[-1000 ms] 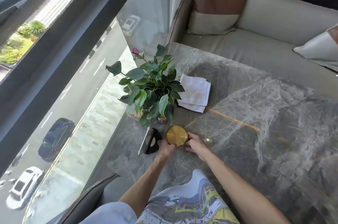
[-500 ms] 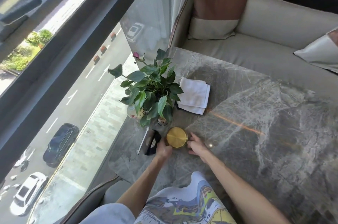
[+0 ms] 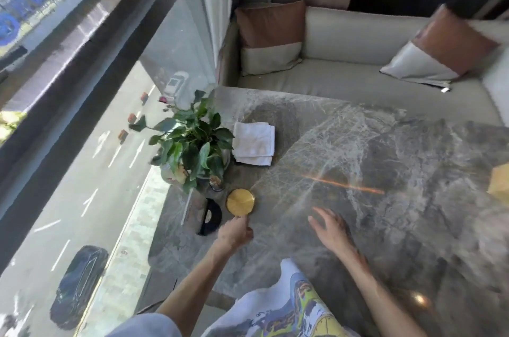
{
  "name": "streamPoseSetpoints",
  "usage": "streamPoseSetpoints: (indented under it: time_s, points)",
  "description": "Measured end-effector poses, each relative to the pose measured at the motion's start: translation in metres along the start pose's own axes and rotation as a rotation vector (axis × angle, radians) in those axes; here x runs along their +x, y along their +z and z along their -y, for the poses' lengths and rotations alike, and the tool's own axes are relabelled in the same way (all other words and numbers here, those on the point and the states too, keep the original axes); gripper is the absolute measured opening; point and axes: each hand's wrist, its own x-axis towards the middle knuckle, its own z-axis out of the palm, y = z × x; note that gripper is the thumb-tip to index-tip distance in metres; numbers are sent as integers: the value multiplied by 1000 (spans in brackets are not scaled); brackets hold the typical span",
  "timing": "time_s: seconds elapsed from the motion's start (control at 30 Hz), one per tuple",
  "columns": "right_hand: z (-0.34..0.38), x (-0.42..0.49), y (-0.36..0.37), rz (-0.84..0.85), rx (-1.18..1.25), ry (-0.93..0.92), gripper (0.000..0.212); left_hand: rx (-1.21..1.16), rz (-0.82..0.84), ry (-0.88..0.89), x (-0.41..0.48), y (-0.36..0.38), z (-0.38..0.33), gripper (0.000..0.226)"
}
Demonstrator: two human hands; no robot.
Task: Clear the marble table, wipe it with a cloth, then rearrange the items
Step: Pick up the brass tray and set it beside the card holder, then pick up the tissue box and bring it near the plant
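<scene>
Now L hand (image 3: 234, 233) sits at the near edge of the gold disc (image 3: 240, 202); too blurred to tell if it pinches. R hand (image 3: 332, 229) is over the marble table (image 3: 358, 157), fingers spread. Folded white cloth (image 3: 254, 142) lies far left, just right of the plant (image 3: 192, 138).

Veined marble table (image 3: 358, 157), things grouped along its left edge.
Potted plant (image 3: 192, 141), folded white cloth (image 3: 254, 146) just beside it, gold disc (image 3: 240, 202), black object (image 3: 210, 217); yellow object (image 3: 500, 182) far right.
</scene>
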Motion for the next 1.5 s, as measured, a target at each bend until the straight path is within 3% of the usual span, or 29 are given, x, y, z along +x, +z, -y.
streamPoseSetpoints:
  time_s: [0.13, 0.33, 0.5, 0.73, 0.87, 1.0, 1.1, 1.23, 1.4, 1.5]
  points:
    - [-54, -48, -11, -12, -3, 46, 43, 73, 75, 39, -10, 35, -37, 47]
    - [-145, -78, -51, -34, -36, 36, 73, 127, 10, 75, -33, 83, -120, 44]
    - [-214, -90, -108, 46, -59, 9, 47, 148, -50, 52, -53, 123, -191, 38]
    - [-283, -112, -159, 84, 103, 98, 50, 157, -97, 33, -69, 149, -255, 37]
    - [-310, -125, -162, 77, 249, 198, 59, 132, -36, 83, -58, 147, -271, 41]
    - [-346, -141, -154, -31, 381, 306, 99, 130, 6, 130, -27, 148, -297, 42]
    - [-360, -153, -172, -12, 392, 376, 69, 149, 24, 167, -26, 144, -337, 42]
    - [-403, -141, -205, -31, 469, 462, 58, 130, 19, 240, -7, 148, -398, 42]
    - [-465, -87, -270, -149, 578, 523, 60, 121, 22, 300, 25, 146, -510, 37]
    - [-510, -30, -302, -190, 650, 530, 81, 57, 15, 291, 53, 144, -588, 35]
